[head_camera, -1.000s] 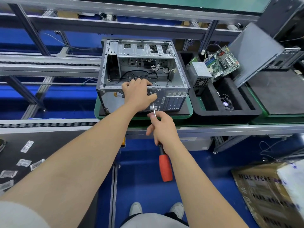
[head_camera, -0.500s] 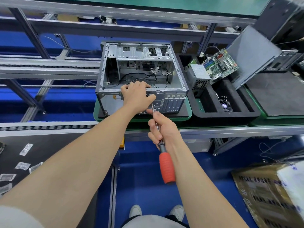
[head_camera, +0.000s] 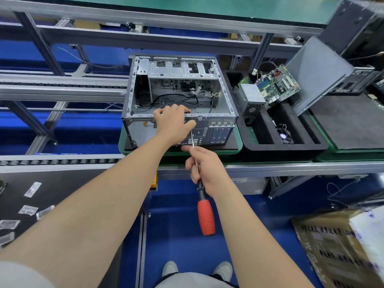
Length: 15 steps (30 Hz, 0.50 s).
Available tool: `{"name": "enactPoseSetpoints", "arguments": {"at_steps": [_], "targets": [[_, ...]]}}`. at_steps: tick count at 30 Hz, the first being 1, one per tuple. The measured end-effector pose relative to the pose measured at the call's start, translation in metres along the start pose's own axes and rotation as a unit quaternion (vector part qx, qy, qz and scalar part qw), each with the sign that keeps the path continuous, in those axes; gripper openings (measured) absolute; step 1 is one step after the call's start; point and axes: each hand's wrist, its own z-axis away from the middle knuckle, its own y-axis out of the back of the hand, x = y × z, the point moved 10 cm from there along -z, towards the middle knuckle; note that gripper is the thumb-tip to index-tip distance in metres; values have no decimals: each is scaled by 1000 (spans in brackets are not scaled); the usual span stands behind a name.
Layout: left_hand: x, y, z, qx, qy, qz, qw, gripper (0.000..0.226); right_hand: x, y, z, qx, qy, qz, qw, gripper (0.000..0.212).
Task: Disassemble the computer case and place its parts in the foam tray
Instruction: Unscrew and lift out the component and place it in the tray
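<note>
An open grey computer case (head_camera: 178, 84) lies on a green pallet, its inside bare except for black cables. My left hand (head_camera: 173, 123) grips the case's near top edge, fingers curled over the rim. My right hand (head_camera: 204, 168) holds a screwdriver (head_camera: 205, 213) with a red handle by its metal shaft; the tip points up at the case's rear panel beside my left thumb. To the right, a black foam tray (head_camera: 268, 145) holds a power supply (head_camera: 250, 100), a green motherboard (head_camera: 278, 86) and a small fan (head_camera: 283, 136).
A grey side panel (head_camera: 318, 73) leans against the tray's far right. A dark mat (head_camera: 351, 121) lies further right. Small plastic bags (head_camera: 27, 210) lie on the black belt at the left. A cardboard box (head_camera: 340, 250) stands on the blue floor at the lower right.
My right hand has slid up the screwdriver shaft and then back, with the handle hanging lower. My left hand has stayed on the case edge.
</note>
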Motion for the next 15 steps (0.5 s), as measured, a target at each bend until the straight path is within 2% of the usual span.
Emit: {"name": "enactPoseSetpoints", "arguments": {"at_steps": [1,3,6,8,11,13,15], "targets": [[0,1,0,-1,1,3,1000,53,2,-7,1,-39,-24,-107,993,31],[0,1,0,-4,5,7,1000,55,1,-22,5,-106,-59,-283,951,36],[2,3,2,-11,8,13,1000,52,-6,-35,10,-158,-75,-420,891,34],[4,7,6,-3,7,50,999,46,-7,-35,10,-147,-75,-424,891,31],[0,18,13,-3,6,190,982,30,-5,-32,9,-123,-70,-381,914,31],[-2,22,15,-30,-6,207,978,13,-3,-28,7,-110,-59,-331,935,30],[-5,28,17,-37,-6,203,978,15,0,-23,5,-90,-44,-270,958,29]]}}
